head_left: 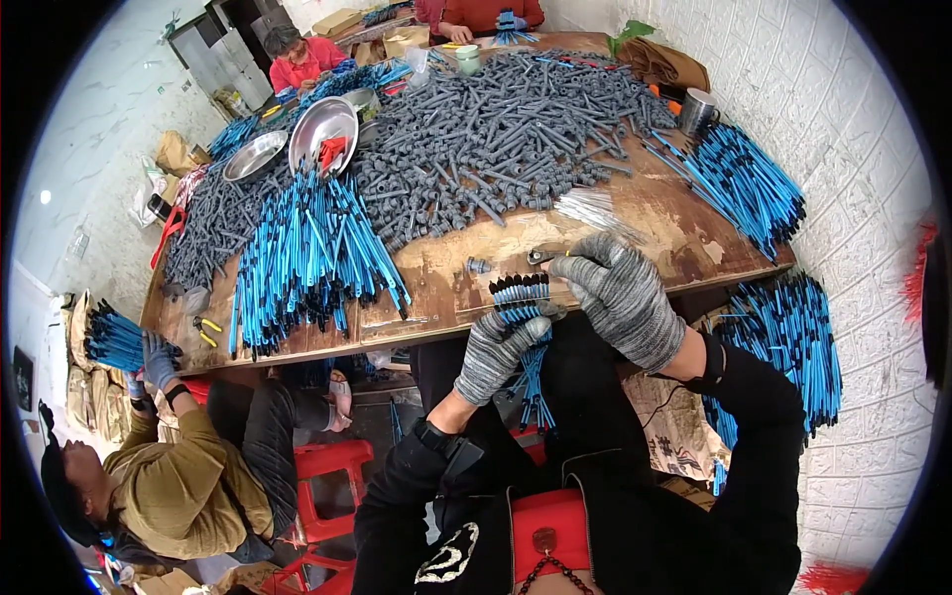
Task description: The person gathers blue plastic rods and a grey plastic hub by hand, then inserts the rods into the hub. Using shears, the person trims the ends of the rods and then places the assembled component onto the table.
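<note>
Clutching a bundle of slim blue sticks with black tips [534, 380] in the left hand [499, 354], gloved in grey knit and wrapped right round it, here at the near edge of the brown wooden table [436, 260]. Poised above that same edge with the right hand [623, 302], gloved to match, fingers curled beside a small dark tool [539, 256]; can't tell whether clamped on it. Looks only partway along, judging by the table: probably done with the big blue heap of sticks [312, 263] on its left and the fanned blue sheaf [756, 188] at its right edge; probably facing plenty more, given the broad mound of loose grey plastic parts [496, 129] across its middle.
</note>
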A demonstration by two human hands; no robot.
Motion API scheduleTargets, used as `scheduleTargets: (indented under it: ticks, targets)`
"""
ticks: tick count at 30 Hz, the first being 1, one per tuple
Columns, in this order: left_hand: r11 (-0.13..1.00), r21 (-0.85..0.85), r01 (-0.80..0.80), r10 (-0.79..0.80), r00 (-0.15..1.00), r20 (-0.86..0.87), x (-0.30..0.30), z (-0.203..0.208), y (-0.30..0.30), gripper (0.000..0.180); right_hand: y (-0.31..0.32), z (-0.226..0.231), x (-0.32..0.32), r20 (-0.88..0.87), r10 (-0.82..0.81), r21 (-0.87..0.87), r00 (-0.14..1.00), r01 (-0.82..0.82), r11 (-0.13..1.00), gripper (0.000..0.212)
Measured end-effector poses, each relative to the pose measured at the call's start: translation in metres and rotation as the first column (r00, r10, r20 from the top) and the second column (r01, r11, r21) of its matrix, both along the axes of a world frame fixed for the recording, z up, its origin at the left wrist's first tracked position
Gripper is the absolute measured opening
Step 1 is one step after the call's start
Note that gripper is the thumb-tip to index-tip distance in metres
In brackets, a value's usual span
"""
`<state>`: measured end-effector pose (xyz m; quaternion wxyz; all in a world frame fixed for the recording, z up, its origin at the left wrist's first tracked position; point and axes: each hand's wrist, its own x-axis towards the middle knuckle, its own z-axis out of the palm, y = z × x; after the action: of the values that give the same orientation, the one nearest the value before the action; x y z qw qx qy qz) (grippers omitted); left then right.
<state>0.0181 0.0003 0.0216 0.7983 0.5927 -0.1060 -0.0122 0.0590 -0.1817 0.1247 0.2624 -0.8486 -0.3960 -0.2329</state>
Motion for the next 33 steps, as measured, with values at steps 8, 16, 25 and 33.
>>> scheduleTargets:
  ticks: [8, 16, 25, 33]
  targets:
    - [0.997, -0.066, 0.043, -0.044, 0.999, -0.017, 0.001, -0.001, 0.0, 0.022, -0.005, 0.002, -0.002, 0.013, 0.006, -0.069, 1.0, -0.005, 0.998, 0.029]
    - [0.999, -0.029, 0.014, -0.012, 0.998, 0.068, 0.0, 0.005, -0.006, 0.022, -0.007, -0.007, 0.004, 0.077, 0.12, 0.018, 0.99, -0.122, 0.992, 0.026]
    - [0.999, -0.048, -0.003, 0.007, 0.996, 0.087, 0.001, 0.005, -0.011, 0.021, 0.0, -0.011, 0.004, 0.007, 0.155, 0.165, 0.988, -0.154, 0.974, 0.023]
    - [0.991, -0.109, 0.077, -0.077, 0.997, 0.008, 0.003, 0.001, -0.006, 0.022, -0.005, -0.011, 0.008, -0.199, 0.182, 0.252, 0.963, -0.129, 0.959, 0.021]
